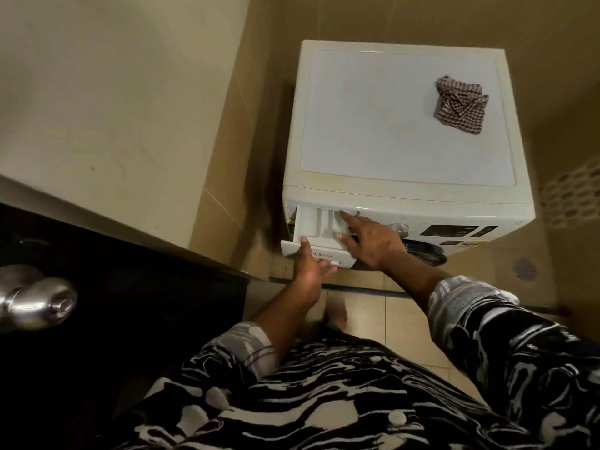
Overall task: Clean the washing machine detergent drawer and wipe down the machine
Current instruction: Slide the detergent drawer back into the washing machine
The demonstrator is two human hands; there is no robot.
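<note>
Well, on the head camera I see the detergent drawer [311, 222] pulled out at the washing machine's [389, 125] upper-left front. The left hand [310, 266] pinches its front panel, thumb on top. The right hand [370, 241] is unclenched, forefinger pressing deep inside. I judge it light, stiff, perhaps slick plastic, best held by the panel. The tiled wall [220, 190] crowds the left; free room lies toward me.

white plastic detergent drawer [312, 222] pulled out | left hand [310, 267] grips its front | right hand [373, 241] reaches inside
</note>
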